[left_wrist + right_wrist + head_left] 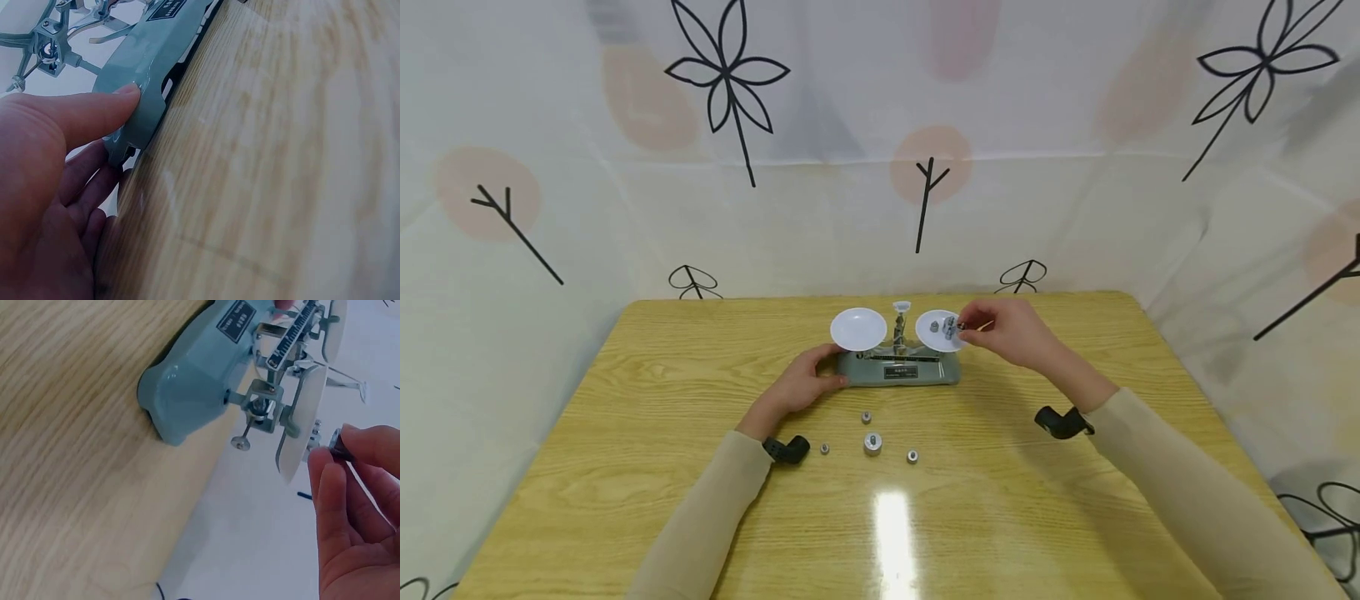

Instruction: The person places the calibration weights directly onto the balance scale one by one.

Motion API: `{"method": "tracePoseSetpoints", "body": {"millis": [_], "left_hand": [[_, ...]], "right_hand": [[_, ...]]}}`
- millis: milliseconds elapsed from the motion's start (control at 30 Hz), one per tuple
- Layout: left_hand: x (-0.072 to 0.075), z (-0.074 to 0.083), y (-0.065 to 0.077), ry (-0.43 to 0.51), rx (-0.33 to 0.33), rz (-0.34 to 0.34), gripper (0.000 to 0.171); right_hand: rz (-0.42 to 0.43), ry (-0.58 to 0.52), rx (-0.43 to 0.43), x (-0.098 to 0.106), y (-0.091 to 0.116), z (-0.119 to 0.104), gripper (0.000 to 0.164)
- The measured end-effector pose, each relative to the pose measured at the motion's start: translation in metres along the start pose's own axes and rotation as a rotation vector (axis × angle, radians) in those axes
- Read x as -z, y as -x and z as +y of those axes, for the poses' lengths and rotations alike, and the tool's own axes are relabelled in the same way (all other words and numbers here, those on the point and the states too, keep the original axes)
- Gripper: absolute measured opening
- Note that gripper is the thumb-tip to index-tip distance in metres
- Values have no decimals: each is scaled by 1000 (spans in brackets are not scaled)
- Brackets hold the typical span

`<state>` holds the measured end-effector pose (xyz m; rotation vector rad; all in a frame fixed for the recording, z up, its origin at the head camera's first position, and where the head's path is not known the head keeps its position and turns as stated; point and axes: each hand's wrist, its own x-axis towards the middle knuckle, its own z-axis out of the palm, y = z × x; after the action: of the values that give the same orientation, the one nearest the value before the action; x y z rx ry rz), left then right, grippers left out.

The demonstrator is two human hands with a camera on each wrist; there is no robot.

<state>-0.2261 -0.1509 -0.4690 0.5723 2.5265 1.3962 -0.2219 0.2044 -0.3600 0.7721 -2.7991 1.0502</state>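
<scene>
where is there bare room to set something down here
Bare table lies left of the left hand, right of the right hand, and between the sleeves, in front of the four loose weights. The left pan is bare. Crowded: the right pan, with weights beside the right hand, and around the loose weights.

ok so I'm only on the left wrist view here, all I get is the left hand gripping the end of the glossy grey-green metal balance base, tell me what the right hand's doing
Observer: The right hand pinches a small dark grey metal weight.
Operator: Got it. Anything loaded up there?
Observer: Yes, small silver metal weights stand on the round white right-hand pan.
Operator: Any others lying around?
Observer: Four silver cylindrical metal weights stand on the yellow wood-grain table, on the person's side of the balance base.
</scene>
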Motion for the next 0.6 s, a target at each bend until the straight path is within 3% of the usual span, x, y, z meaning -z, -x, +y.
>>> {"method": "tracePoseSetpoints", "body": {"millis": [600], "left_hand": [[0,-2,0,18,0,1,55]], "right_hand": [[-142,110,-41,4,-13,-7,14]]}}
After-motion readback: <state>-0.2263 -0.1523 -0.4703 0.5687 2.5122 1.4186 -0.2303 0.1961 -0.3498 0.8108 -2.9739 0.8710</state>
